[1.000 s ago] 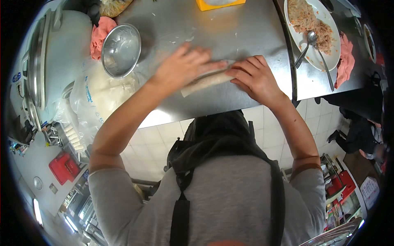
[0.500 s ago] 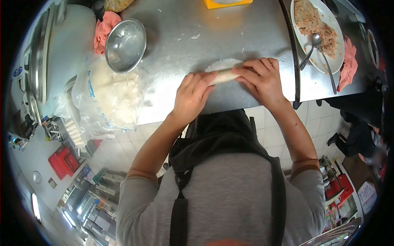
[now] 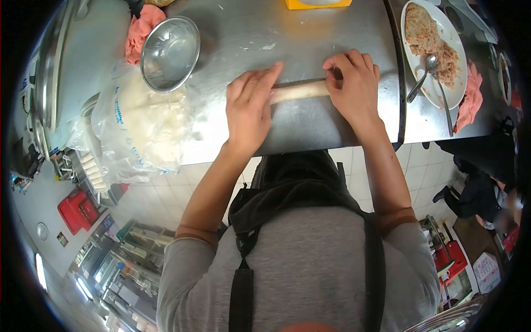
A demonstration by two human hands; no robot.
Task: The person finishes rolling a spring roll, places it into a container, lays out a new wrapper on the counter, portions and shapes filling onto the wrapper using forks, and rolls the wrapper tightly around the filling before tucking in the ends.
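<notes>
A slim, pale, cylindrical roll (image 3: 301, 92) lies on the grey metal surface (image 3: 310, 130) between the two hands; its visible middle is wrapped into a narrow tube, with no loose flap showing. The left hand (image 3: 249, 105) is spread open, fingers extended, beside the roll's left end and closed on nothing visible. The right hand (image 3: 355, 88) curls loosely at the other end, a gap showing between thumb and forefinger; whether its grip has hold of the roll cannot be told. Unused material appears to remain: pinkish minced filling (image 3: 442, 52) on the white oval plate (image 3: 454, 94), and what look like pale sheets in the clear plastic bag with blue print (image 3: 144, 130). Several short white pieces (image 3: 94, 174) sit in a row near the bag, too small to identify surely. Both ends of the roll are covered by the hands, so their finish is hidden, as are its underside and contents. The yellow-sided container (image 3: 318, 4) is cut off at the top edge, and the bag's folds blur what is inside.
</notes>
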